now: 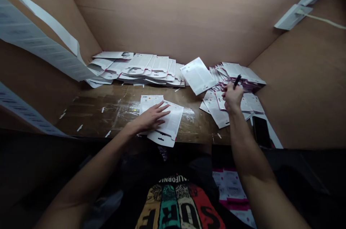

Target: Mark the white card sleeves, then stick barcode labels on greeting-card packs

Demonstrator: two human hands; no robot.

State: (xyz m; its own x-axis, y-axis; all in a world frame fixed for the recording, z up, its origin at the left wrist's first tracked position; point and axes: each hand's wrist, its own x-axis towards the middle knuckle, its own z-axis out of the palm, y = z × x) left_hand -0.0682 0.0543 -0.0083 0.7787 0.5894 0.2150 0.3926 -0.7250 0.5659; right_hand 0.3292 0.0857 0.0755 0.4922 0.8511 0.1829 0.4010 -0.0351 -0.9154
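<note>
My left hand [154, 116] lies with fingers spread on two overlapping flat white packets [173, 119] at the front of the table. The upper packet has a hanging slot at its near end, which reaches the table edge. Over the right pile of white packets [242, 72], my right hand [233, 95] is closed around a black pen [238, 80]. Several loose packets lie beneath and beside that hand. One white packet [198, 75] is tilted at an angle between the two piles, apart from both hands.
A long row of stacked white packets [146, 66] runs along the back left. Strips of printed labels [45, 45] hang at the left. A black phone [261, 131] lies at the right edge. A white power strip [293, 16] with a cable is on the right wall. Pink-and-white packs [231, 185] sit below the table.
</note>
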